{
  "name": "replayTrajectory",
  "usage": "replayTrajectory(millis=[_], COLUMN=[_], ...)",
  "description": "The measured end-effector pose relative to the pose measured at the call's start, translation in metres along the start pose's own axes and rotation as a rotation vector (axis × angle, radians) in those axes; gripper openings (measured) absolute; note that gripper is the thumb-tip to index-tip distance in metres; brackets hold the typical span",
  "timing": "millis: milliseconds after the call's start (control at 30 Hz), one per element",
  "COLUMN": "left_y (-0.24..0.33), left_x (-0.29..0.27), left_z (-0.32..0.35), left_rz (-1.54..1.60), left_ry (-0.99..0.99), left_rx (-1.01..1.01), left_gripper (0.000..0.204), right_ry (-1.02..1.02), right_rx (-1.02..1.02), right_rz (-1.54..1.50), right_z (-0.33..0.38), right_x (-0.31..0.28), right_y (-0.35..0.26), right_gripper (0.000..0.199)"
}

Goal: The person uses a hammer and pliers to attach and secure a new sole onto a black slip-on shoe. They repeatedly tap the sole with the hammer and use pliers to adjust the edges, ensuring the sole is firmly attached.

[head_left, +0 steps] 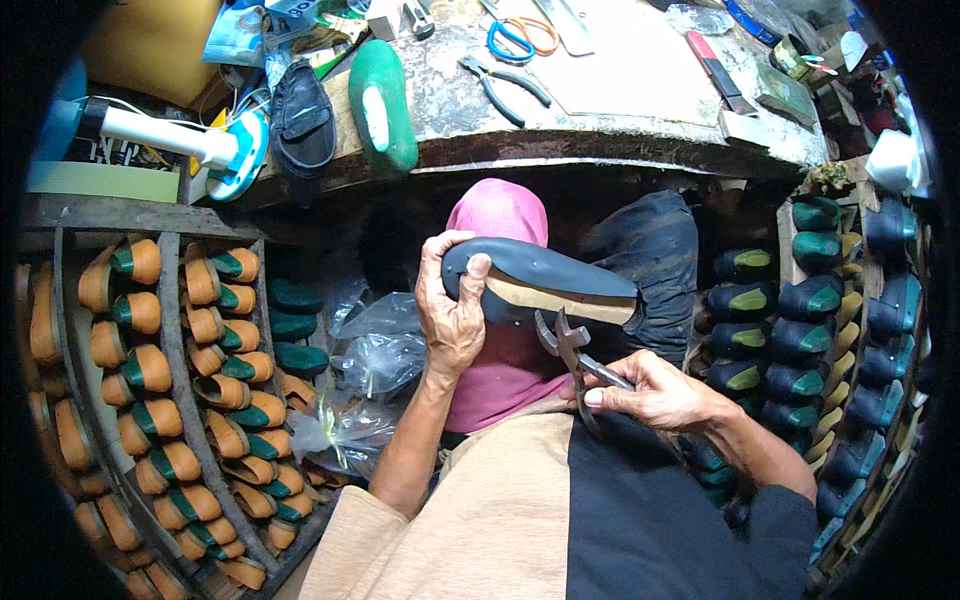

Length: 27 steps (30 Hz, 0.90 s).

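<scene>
My left hand (452,325) grips one end of a dark shoe upper (540,265), its thumb pressed on the near face. The upper is stretched round a form, and a tan insole strip (550,300) shows along its underside. The shoe lies sideways above my lap. My right hand (655,392) is closed round the handles of a pair of lasting pincers (572,343). Their toothed jaws are just below the shoe's near edge, seemingly apart from it; I cannot tell whether they touch. A pink cloth (498,208) covers my knee behind the shoe.
Racks on the left hold several orange-and-green shoes (160,370); racks on the right hold several dark ones (800,300). Across the front, a worn workbench (450,120) carries a green last (382,110), a dark shoe (303,120), cutting pliers (505,90), scissors (512,42) and a red-handled tool (715,65).
</scene>
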<state>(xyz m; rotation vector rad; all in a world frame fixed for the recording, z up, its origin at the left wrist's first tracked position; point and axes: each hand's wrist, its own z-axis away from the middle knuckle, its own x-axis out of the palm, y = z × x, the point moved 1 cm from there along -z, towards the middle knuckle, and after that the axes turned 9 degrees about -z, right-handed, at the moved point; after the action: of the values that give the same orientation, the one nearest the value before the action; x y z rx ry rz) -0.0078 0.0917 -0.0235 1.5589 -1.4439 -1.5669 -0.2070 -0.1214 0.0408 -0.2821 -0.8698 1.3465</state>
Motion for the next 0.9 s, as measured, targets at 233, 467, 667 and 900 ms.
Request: replayTrajectory(millis=[233, 467, 667, 900], left_y=[0.008, 0.026, 0.029, 0.020], left_x=[0.013, 0.012, 0.019, 0.009], left_z=[0.027, 0.045, 0.048, 0.055], left_rz=[-0.014, 0.203, 0.373, 0.482], left_ry=[-0.006, 0.004, 0.156, 0.096], left_rx=[-0.014, -0.160, -0.362, -0.436], left_gripper=[0.038, 0.039, 0.037, 0.033], right_ry=[-0.105, -0.018, 0.178, 0.294], right_rx=[0.062, 0.108, -0.032, -0.323], right_rz=[-0.176, -0.018, 0.267, 0.582], right_z=[-0.013, -0.009, -0.005, -0.009], right_x=[-0.003, -0.008, 0.017, 0.047], right_y=[-0.014, -0.050, -0.057, -0.044], right_gripper=[0.041, 0.035, 0.027, 0.016])
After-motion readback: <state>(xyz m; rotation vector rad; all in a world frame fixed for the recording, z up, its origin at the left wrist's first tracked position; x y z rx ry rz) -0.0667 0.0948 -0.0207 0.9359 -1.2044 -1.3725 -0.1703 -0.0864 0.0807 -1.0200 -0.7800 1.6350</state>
